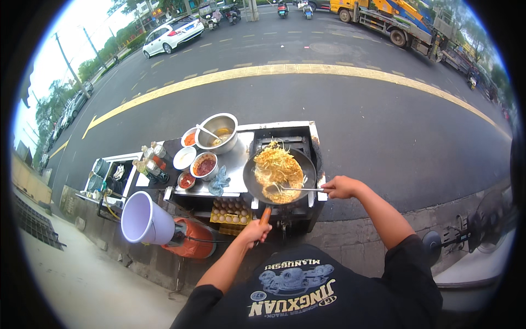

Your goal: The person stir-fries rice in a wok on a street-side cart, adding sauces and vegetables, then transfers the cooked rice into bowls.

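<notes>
My left hand point(255, 232) grips the orange-brown handle point(266, 215) of a dark wok point(251, 181). The wok is over the stove at the right end of a metal cooking cart. Yellowish fried food point(278, 168), with pale shreds in it, fills much of the pan and rises up its far side. From the right, my right hand point(342, 187) holds a metal ladle point(304, 189) by its shaft. The ladle's head lies in the near part of the food and is partly hidden by it.
Left of the wok stand a steel pot point(230, 142), bowls of red sauce point(205, 166), a blue cloth or bag point(220, 181) and several bottles point(154, 166). Below are an egg tray point(230, 211), a lavender bucket point(154, 222) and an orange-covered cylinder point(193, 238). A road point(370, 119) lies beyond.
</notes>
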A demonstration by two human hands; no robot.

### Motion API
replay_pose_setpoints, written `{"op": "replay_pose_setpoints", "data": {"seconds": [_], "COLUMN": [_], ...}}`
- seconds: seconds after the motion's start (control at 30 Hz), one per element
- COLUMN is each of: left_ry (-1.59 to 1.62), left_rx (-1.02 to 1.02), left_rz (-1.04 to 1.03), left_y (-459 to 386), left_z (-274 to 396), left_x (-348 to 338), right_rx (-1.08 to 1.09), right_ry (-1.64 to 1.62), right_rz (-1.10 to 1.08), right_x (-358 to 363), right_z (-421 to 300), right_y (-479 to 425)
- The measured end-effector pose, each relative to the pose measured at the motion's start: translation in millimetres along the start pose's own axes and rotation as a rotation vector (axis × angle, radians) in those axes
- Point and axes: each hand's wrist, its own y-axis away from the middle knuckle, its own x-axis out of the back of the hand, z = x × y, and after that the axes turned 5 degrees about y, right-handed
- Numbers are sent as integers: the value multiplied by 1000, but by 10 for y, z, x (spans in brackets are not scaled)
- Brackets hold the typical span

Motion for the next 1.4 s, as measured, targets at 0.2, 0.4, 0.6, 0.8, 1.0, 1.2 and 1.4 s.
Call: {"op": "replay_pose_setpoints", "data": {"seconds": [0.2,0.4,0.6,0.8,1.0,1.2,1.4], "left_ry": [127,-6,70,-78,-28,-109,-70], "left_rx": [-41,-31,-40,-50,1,-92,-69], "left_rz": [30,22,11,-9,45,6,73], "left_y": [-515,-227,-245,-465,-32,-539,-167], "left_z": [19,153,-195,251,-274,400,-75], "left_x": [-68,107,74,167,274,274,176], "right_rx": [7,-64,15,62,-17,-5,-78], "right_ry": [210,-61,198,-78,375,192,348], "right_rz": [285,-42,255,110,425,236,414], "right_x": [-540,-45,-513,-323,-235,30,24], "right_z": [71,-189,29,128,-327,-428,-309], "right_y": [-247,1,-152,-125,240,304,191]}}
